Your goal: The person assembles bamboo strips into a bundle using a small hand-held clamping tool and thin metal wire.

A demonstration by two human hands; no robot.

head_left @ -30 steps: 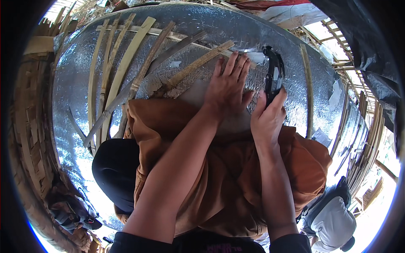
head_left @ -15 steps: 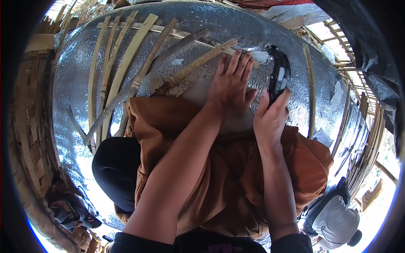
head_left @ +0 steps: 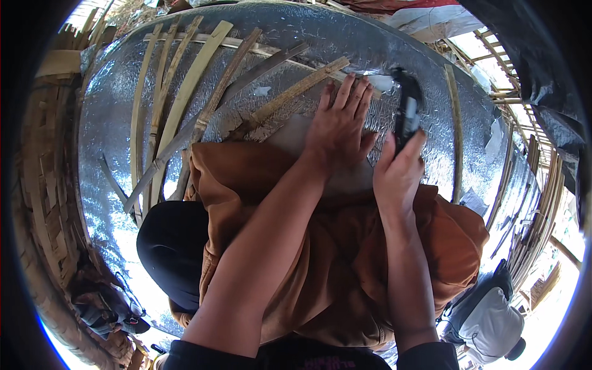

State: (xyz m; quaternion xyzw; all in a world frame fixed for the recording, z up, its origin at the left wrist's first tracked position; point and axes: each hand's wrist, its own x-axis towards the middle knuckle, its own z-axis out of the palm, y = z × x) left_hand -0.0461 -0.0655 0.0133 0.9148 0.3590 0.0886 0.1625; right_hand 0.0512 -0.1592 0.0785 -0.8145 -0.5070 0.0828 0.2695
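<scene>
My left hand (head_left: 343, 123) lies flat with its fingers stretched out. The fingertips rest near the end of a bamboo strip (head_left: 296, 90), close to a pale scrap (head_left: 383, 82) on the silver foil sheet (head_left: 246, 129). My right hand (head_left: 399, 169) is wrapped around the lower end of a black hand tool (head_left: 407, 105) with a curved body and a greyish patch. The tool stands up from the fist, slightly smeared, so its exact kind does not show. Brown cloth (head_left: 333, 265) lies across my lap below both hands.
Several bamboo strips (head_left: 191, 86) spread over the foil on the left, some crossing. A single strip (head_left: 456, 129) lies on the right. Woven bamboo (head_left: 52, 179) borders the left side, and black sheeting (head_left: 558, 129) hangs at the right. A pale grey bundle (head_left: 490, 324) sits at lower right.
The black tool is more blurred now and tips slightly differently in my right hand. My left hand stays flat in nearly the same place. The whole view has shifted very slightly.
</scene>
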